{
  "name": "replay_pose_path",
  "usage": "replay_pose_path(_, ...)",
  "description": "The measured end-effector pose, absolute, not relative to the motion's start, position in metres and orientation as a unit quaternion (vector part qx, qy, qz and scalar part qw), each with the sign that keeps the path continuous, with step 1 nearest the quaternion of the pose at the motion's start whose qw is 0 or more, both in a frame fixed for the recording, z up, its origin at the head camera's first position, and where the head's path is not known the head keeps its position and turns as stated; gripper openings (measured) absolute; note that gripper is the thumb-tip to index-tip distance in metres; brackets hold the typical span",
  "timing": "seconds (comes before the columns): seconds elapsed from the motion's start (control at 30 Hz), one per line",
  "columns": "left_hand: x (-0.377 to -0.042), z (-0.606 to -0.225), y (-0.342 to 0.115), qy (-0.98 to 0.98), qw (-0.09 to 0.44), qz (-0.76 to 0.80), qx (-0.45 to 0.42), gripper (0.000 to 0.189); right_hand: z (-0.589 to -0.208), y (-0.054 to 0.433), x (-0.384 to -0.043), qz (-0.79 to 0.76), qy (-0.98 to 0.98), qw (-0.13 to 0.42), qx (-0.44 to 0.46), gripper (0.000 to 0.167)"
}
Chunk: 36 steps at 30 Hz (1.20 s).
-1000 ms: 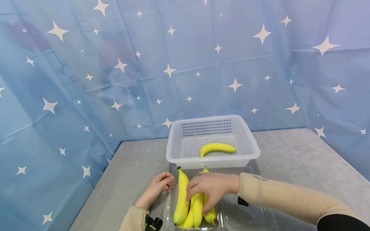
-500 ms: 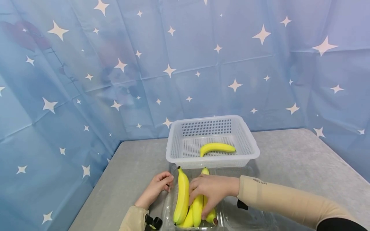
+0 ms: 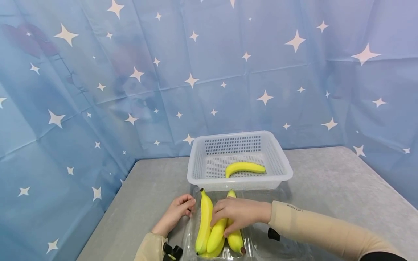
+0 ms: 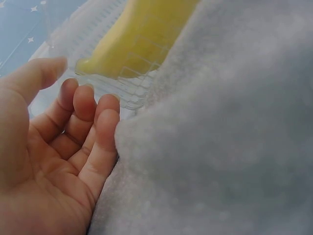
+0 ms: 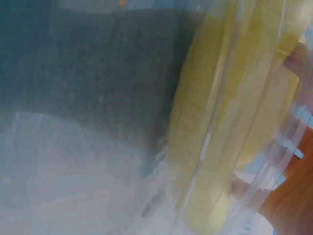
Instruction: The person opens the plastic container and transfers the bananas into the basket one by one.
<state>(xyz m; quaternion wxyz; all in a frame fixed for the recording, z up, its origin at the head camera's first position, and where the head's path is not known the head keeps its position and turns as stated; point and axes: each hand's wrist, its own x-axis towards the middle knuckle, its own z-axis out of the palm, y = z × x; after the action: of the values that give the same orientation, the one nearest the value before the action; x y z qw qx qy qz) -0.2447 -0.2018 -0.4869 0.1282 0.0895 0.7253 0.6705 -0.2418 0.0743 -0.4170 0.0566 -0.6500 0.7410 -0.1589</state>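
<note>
- The gripped banana (image 3: 216,237) lies slanted within my right hand (image 3: 234,212), its far part under my fingers and its near end sticking out toward me.
- My right fingers are curled round it, fingertips on its left side and thumb on its right; the right wrist view is blurred by plastic.
- A lower banana (image 3: 217,253) shows just below it, mostly hidden.
- Left of my right fingertips lies the left banana (image 3: 204,223), dark tip pointing away from me; right of my thumb is the right banana (image 3: 236,241), partly covered by my hand.
- All four are in the clear container (image 3: 189,237), whose second half (image 3: 277,250) spreads out under my right forearm.
- My left hand (image 3: 177,211) is just beside the container's left edge, fingers loosely bent and grasping nothing; whether they touch the plastic I cannot tell.
- Beyond my right fingers stands the white basket (image 3: 240,182), with a single banana (image 3: 245,167) inside.
- The grey table (image 3: 156,181) reaches beyond both hands to the starry blue curtain (image 3: 209,61).
</note>
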Motion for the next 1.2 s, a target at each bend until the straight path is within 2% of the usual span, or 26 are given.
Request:
replay_pose_path(0.13, -0.245, -0.486, -0.200, 0.726, 0.130, 0.669, 0.095, 0.021, -0.419, 0.075, -0.242, -0.170, 0.742, 0.050, -0.647, 0.035)
replay_pose_path(0.63, -0.248, -0.484, -0.196, 0.728, 0.127, 0.666, 0.105, 0.020, -0.421, 0.086, -0.244, -0.189, 0.722, -0.046, -0.664, 0.041)
replay_pose_path(1.2, -0.244, -0.485, -0.201, 0.731, 0.129, 0.663, 0.101, 0.029, -0.413, 0.086, -0.242, -0.192, 0.703, -0.072, -0.681, 0.044)
